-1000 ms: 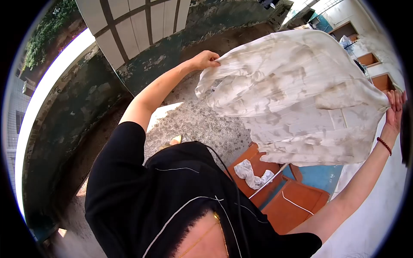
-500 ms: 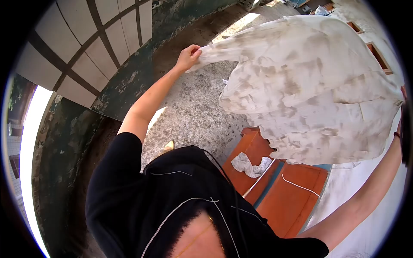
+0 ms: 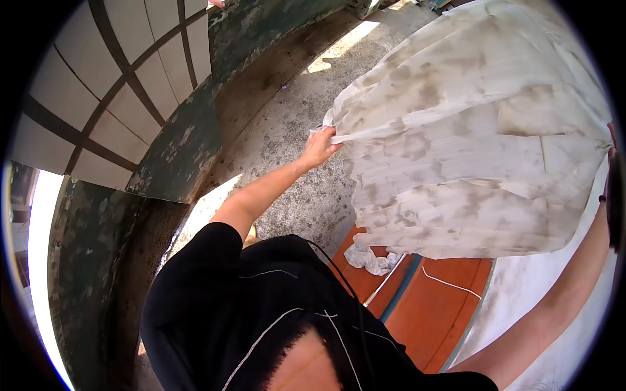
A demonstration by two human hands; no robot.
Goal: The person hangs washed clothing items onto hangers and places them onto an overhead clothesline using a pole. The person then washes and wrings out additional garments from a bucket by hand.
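Observation:
A large white cloth [image 3: 450, 130] with brown-grey stains hangs spread between my two hands. Its lower edge is wavy, and a square patch shows on its right half. My left hand [image 3: 319, 146] pinches a gathered corner on the near left side. At the far right rim of the view, my right hand [image 3: 611, 144] grips the opposite end; most of its fingers are cut off or hidden. Below the cloth's bottom edge, a crumpled white rag [image 3: 369, 259] lies on an orange-brown surface [image 3: 430, 319], partly covered by the cloth.
A pale rod [image 3: 385, 280] and a thin white cord [image 3: 450, 281] lie on the orange-brown surface. Speckled concrete floor [image 3: 287, 124] stretches to the left. A peeling green wall [image 3: 176, 156] with white tiles [image 3: 104, 72] curves along the left side. A white surface [image 3: 521, 300] is at lower right.
My left hand has moved right and down, drawing its corner of the cloth closer. The cloth has shifted and covers more of the rag. My right hand stays at the right edge.

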